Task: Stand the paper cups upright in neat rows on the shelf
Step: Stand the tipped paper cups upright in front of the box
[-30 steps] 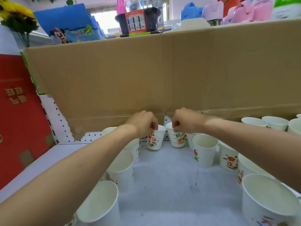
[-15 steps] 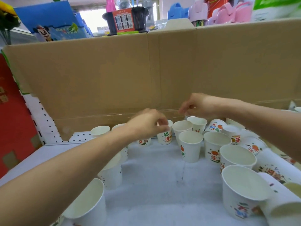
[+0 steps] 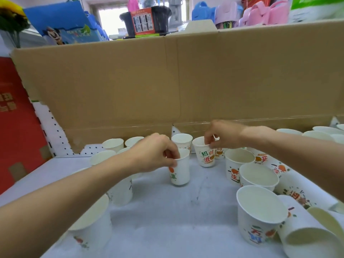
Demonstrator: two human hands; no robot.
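White paper cups with orange and green print stand on a pale grey shelf (image 3: 167, 216). My left hand (image 3: 156, 155) pinches the rim of an upright cup (image 3: 181, 172) in the middle of the shelf. My right hand (image 3: 221, 135) pinches the rim of another upright cup (image 3: 205, 155) just behind and to the right. More upright cups stand in a line on the left (image 3: 89, 226) and on the right (image 3: 260, 213). Some cups lie on their sides at the right, such as a tipped cup (image 3: 307, 237) at the lower right corner.
A tall brown cardboard wall (image 3: 186, 81) closes the back of the shelf. White pegboard (image 3: 55, 135) and a red panel (image 3: 16, 127) stand at the left. Plastic goods sit above the cardboard. Bare shelf surface lies between the two cup lines in front.
My left hand has drawn a cup forward toward the middle of the shelf. My right hand has come down from above the back cups onto the rim of a printed cup.
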